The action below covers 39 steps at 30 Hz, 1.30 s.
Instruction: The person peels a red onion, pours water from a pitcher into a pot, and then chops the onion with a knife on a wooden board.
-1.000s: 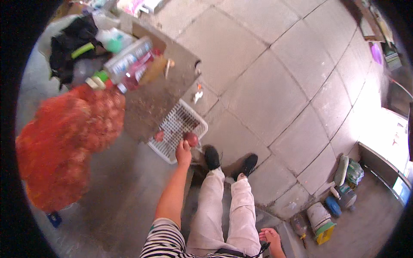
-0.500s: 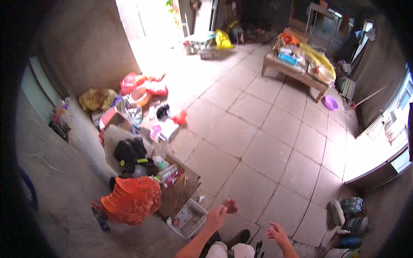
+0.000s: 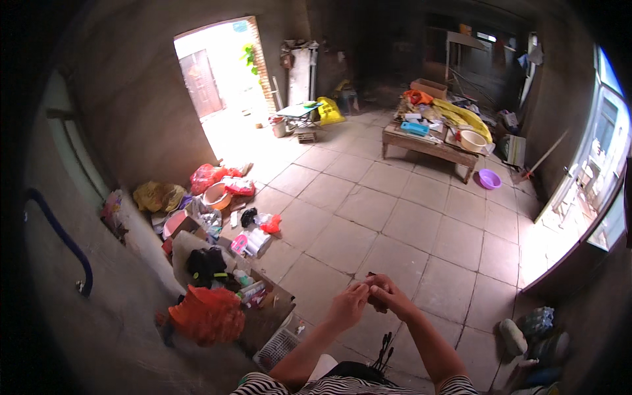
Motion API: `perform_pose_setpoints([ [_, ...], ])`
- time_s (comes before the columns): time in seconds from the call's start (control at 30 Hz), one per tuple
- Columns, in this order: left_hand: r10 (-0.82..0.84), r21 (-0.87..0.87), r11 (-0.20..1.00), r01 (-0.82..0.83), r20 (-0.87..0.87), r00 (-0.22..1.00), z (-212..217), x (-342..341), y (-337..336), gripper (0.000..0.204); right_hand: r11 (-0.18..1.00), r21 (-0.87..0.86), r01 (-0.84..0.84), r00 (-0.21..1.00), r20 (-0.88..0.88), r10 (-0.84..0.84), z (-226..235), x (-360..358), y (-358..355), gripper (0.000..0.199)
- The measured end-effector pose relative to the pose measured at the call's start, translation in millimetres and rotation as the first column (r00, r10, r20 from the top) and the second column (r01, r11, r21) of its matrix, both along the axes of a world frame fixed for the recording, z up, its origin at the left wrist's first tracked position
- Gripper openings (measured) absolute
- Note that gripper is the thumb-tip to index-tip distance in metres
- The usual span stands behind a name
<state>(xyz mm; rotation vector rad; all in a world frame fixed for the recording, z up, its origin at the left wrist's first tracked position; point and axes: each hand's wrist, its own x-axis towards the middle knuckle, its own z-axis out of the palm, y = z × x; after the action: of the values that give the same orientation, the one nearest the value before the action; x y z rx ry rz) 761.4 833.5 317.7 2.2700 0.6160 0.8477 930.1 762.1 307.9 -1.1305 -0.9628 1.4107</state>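
My left hand (image 3: 351, 304) and my right hand (image 3: 390, 293) meet in front of me, fingers closed around a small reddish-brown lump (image 3: 377, 304). The fingers cover most of it, so its kind cannot be made out. Left of my forearm, a white plastic basket (image 3: 279, 349) sits on the floor, partly hidden by that arm. Beyond the basket stands a cardboard box (image 3: 273, 318) with bottles and small items. An orange mesh sack (image 3: 206, 316) bulges beside the box.
Bags, basins and boxes, among them an orange basin (image 3: 216, 196), crowd the left wall. A low wooden table (image 3: 428, 146) holds heaped goods, with a purple basin (image 3: 489, 179) on the floor by it. Filled bags and a pale bottle-like object (image 3: 512, 337) lie at the lower right.
My right hand has come in from the right and joined my left around the reddish-brown lump, which the left alone held before. The view has tilted up, showing more of the doorway.
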Motion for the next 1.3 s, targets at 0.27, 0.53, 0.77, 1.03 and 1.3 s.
perform_pose_setpoints([
  [0.27, -0.002, -0.127, 0.992, 0.014, 0.093, 0.996, 0.7, 29.5, 46.2, 0.018, 0.973, 0.065, 0.222, 0.968, 0.107, -0.228, 7.7, 14.2, 53.0, 0.033],
  [0.53, 0.291, -0.314, 0.926, -0.21, 0.241, 0.926, -10.0, 76.9, 181.9, 0.056, 0.957, 0.216, 0.193, 0.981, -0.06, -0.184, 39.8, 48.7, 211.2, 0.029],
  [0.77, 0.18, -0.842, 0.414, 0.345, 0.448, 0.876, -0.9, 115.0, 350.5, 0.059, 0.879, 0.217, 0.425, 0.819, 0.321, -0.476, 38.7, 59.2, 382.0, 0.033],
  [1.03, 0.309, -0.895, 0.288, 0.341, 0.424, 0.851, 3.3, 188.6, 487.4, 0.051, 0.92, 0.153, 0.361, 0.745, 0.546, -0.383, 17.9, 143.6, 528.1, 0.037],
  [1.3, 0.333, -0.838, 0.485, 0.25, 0.441, 0.833, -7.9, 238.5, 647.6, 0.048, 0.995, 0.096, 0.013, 0.931, 0.362, -0.047, 17.6, 222.1, 707.0, 0.042],
])
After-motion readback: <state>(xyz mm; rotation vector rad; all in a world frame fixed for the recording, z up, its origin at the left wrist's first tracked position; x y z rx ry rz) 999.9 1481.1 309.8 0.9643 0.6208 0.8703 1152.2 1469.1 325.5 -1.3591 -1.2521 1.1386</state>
